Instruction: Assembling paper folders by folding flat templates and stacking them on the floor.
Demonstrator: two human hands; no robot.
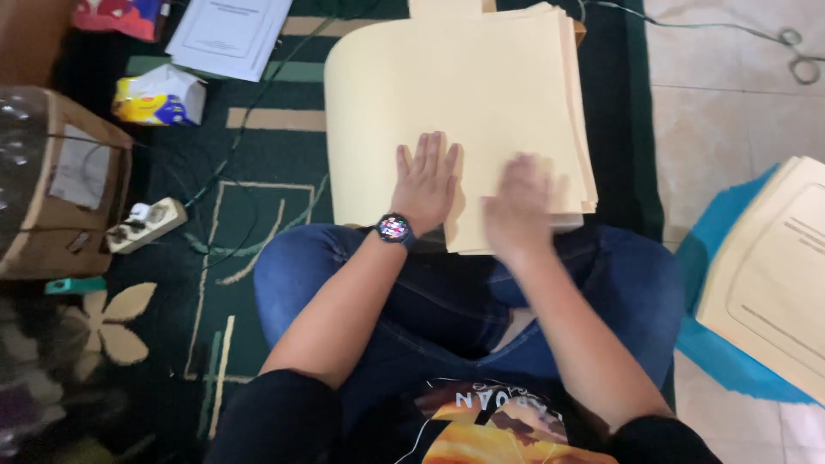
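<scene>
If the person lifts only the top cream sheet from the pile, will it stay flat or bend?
The top sheet would probably bend: its left edge already curves. It looks thin, so likely light. The pile has slightly uneven edges, so sheets may slide under the left hand and right hand.

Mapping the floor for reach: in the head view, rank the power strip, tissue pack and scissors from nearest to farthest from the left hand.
From the left hand:
1. Power strip, on the rug to its left.
2. Tissue pack, farther left and up.
3. Scissors, on the tiles at far upper right.

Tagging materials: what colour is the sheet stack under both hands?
Pale cream-yellow, plain; the sheet stack shows best in the head view, the only one.
</scene>
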